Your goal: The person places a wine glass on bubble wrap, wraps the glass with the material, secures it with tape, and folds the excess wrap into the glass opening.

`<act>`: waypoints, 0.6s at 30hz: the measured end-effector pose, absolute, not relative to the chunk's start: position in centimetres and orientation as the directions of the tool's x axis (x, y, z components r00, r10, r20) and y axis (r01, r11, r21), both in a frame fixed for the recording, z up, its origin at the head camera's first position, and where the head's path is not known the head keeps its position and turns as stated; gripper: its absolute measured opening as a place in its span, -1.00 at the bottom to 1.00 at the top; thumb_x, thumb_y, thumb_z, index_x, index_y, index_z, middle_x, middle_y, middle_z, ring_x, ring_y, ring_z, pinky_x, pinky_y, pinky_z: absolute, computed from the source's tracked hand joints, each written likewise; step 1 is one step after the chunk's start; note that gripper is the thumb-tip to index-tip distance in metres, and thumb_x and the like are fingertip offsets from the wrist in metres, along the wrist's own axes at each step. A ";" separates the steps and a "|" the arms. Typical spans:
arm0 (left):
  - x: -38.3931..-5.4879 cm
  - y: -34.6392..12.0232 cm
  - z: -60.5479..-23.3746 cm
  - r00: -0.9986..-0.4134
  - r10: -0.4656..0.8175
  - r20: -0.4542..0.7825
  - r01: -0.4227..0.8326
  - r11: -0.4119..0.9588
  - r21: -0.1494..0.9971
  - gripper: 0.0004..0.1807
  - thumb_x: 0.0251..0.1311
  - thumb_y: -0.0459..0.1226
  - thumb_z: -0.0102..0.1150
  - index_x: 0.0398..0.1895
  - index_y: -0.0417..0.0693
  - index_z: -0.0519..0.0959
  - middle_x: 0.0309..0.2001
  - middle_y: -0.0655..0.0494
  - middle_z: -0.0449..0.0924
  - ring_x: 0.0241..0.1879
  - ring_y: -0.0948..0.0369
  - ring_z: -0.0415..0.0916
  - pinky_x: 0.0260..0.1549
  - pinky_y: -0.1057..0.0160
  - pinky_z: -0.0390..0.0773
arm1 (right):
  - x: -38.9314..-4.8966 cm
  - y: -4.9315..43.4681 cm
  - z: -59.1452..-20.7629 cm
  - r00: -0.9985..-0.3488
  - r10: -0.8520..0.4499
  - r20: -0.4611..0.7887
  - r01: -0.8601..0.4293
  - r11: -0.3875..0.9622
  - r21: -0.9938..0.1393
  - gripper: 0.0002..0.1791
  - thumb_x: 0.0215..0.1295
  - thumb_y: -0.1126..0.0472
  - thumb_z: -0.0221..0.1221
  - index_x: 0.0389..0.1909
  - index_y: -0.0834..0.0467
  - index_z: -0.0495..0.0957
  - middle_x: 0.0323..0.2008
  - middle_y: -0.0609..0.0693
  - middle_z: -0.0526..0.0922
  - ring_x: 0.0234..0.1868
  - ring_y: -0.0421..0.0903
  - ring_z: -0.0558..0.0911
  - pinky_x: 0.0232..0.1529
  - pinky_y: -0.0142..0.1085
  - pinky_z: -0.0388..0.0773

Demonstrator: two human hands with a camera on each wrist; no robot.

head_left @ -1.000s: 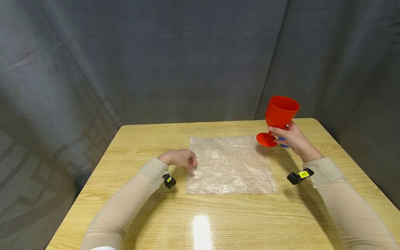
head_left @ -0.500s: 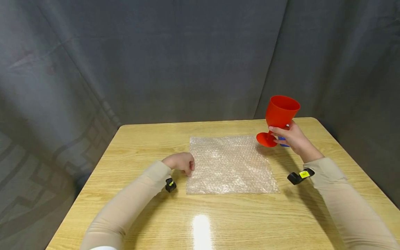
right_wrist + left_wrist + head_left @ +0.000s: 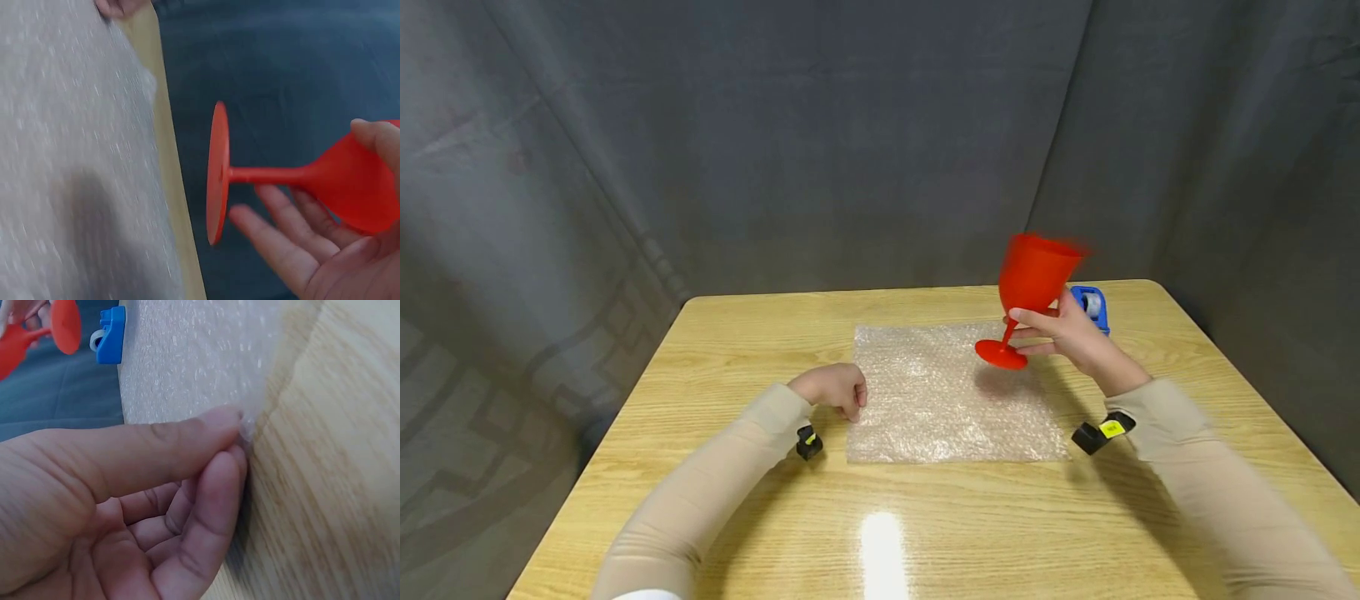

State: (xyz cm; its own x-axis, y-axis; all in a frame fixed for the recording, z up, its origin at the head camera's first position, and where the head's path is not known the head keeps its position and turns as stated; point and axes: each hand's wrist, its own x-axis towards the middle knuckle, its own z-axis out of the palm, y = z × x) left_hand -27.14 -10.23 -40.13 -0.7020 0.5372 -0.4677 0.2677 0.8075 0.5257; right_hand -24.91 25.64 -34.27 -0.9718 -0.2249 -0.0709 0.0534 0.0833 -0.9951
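Note:
A red plastic goblet (image 3: 1036, 277) is held in the air by my right hand (image 3: 1067, 333), tilted with its mouth up and to the right. Thumb and fingers grip it at the bottom of the bowl, by the stem, as the right wrist view shows. Its round foot (image 3: 219, 175) hangs over the right part of a sheet of bubble wrap (image 3: 940, 400), casting a shadow there. At the sheet's left edge, my left hand (image 3: 835, 390) pinches the wrap between thumb (image 3: 187, 440) and forefinger; the other fingers are curled.
Behind my right hand, a blue tape dispenser (image 3: 1092, 307) with a roll of clear tape stands on the wooden table (image 3: 775, 525), near the back right. A dark grey curtain (image 3: 850, 150) hangs behind the table and at both sides.
My right hand has carried the goblet left, over the bubble wrap, uncovering the tape dispenser. My left hand has shifted slightly and closed on the sheet's left edge.

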 end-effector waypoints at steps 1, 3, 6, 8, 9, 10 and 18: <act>-27.1 -10.2 -40.1 -0.703 0.537 -0.467 0.267 0.808 0.525 -0.80 -0.07 -0.54 0.35 -0.46 -0.18 0.52 -0.57 0.15 0.44 -0.58 0.29 0.34 -0.57 0.44 0.39 | -24.8 25.0 -34.2 -0.968 -0.240 -0.078 0.058 0.089 -0.994 -0.33 0.38 0.16 0.13 0.33 0.05 -0.07 -0.17 -0.09 0.69 -0.22 -0.03 0.73 -0.18 -0.07 0.69; -27.1 -10.2 -40.1 -0.703 0.535 -0.468 0.265 0.808 0.526 -0.79 -0.08 -0.54 0.35 -0.47 -0.18 0.51 -0.57 0.15 0.44 -0.58 0.29 0.34 -0.57 0.44 0.39 | -24.4 23.6 -34.3 -0.957 -0.275 -0.094 0.069 0.101 -0.992 -0.30 0.39 0.14 0.12 0.37 0.11 -0.08 -0.13 0.00 0.67 -0.23 0.01 0.74 -0.19 -0.03 0.68; -27.0 -10.2 -40.1 -0.703 0.535 -0.469 0.263 0.808 0.527 -0.79 -0.09 -0.55 0.34 -0.47 -0.18 0.51 -0.57 0.15 0.43 -0.59 0.29 0.33 -0.58 0.44 0.38 | -23.8 21.1 -34.6 -0.933 -0.335 -0.134 0.107 0.096 -0.990 -0.26 0.38 0.14 0.13 0.40 0.15 -0.09 0.00 0.13 0.56 -0.22 0.03 0.72 -0.21 0.01 0.68; -27.1 -10.2 -40.0 -0.703 0.537 -0.467 0.265 0.807 0.529 -0.79 -0.10 -0.56 0.34 -0.48 -0.19 0.51 -0.58 0.15 0.42 -0.59 0.29 0.33 -0.59 0.44 0.37 | -23.5 19.3 -34.8 -0.910 -0.383 -0.159 0.140 0.079 -0.987 -0.24 0.36 0.17 0.13 0.41 0.19 -0.09 0.08 0.18 0.45 -0.19 0.02 0.68 -0.20 0.04 0.67; -27.1 -10.2 -40.0 -0.703 0.538 -0.466 0.266 0.806 0.528 -0.79 -0.10 -0.56 0.34 -0.48 -0.19 0.51 -0.58 0.15 0.42 -0.59 0.30 0.33 -0.59 0.44 0.37 | -23.3 18.5 -34.9 -0.896 -0.408 -0.175 0.161 0.070 -0.985 -0.24 0.35 0.18 0.13 0.41 0.21 -0.08 0.11 0.21 0.41 -0.18 0.03 0.67 -0.20 0.05 0.67; -27.1 -10.2 -40.0 -0.704 0.539 -0.463 0.270 0.806 0.527 -0.79 -0.11 -0.56 0.34 -0.49 -0.19 0.51 -0.59 0.15 0.42 -0.60 0.30 0.33 -0.59 0.45 0.38 | -23.1 17.6 -35.1 -0.882 -0.431 -0.191 0.182 0.063 -0.981 -0.24 0.34 0.18 0.13 0.41 0.22 -0.08 0.12 0.21 0.39 -0.16 0.02 0.65 -0.19 0.07 0.67; -26.9 -10.0 -39.9 -0.701 0.554 -0.449 0.305 0.802 0.514 -0.79 -0.14 -0.57 0.34 -0.49 -0.20 0.53 -0.60 0.16 0.43 -0.60 0.30 0.33 -0.59 0.45 0.37 | -22.5 12.7 -37.0 -0.813 -0.497 -0.303 0.333 0.029 -0.942 -0.19 0.28 0.12 0.17 0.37 0.14 -0.12 0.10 0.29 0.44 -0.07 0.23 0.64 -0.19 0.07 0.67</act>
State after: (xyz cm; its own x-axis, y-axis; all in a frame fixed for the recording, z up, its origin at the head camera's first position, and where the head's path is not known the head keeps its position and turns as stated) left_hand -26.94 -9.97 -39.92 -0.7008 0.5540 -0.4494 0.3047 0.8021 0.5137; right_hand -22.47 12.75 -36.99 -0.8132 -0.4970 -0.3029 0.3332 0.0291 -0.9424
